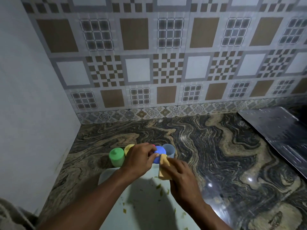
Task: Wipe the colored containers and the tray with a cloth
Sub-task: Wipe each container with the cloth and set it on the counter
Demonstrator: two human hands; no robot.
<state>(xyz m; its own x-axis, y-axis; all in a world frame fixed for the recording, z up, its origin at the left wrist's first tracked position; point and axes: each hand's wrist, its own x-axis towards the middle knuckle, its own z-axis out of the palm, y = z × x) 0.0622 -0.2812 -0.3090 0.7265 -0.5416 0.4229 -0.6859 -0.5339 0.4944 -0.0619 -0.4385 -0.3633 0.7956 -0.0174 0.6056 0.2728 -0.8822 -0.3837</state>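
Observation:
My left hand (138,157) grips a blue container (159,155) above the far end of a pale tray (146,203). A folded yellow cloth (163,168) is pressed against the blue container's right side, held in my right hand (178,173). A green container (116,156) stands upright on the counter at the tray's far left corner. Behind my left hand a yellow container (128,148) is partly hidden, and a sliver of a pink one (153,145) shows. A translucent grey-blue cup (169,151) stands just right of the blue container. Small green scraps lie scattered on the tray.
The marbled stone counter (224,146) stretches to the right and back to a patterned tile wall (166,72). A plain white wall (33,97) closes off the left side. A dark shiny sheet (279,133) lies at the right back corner.

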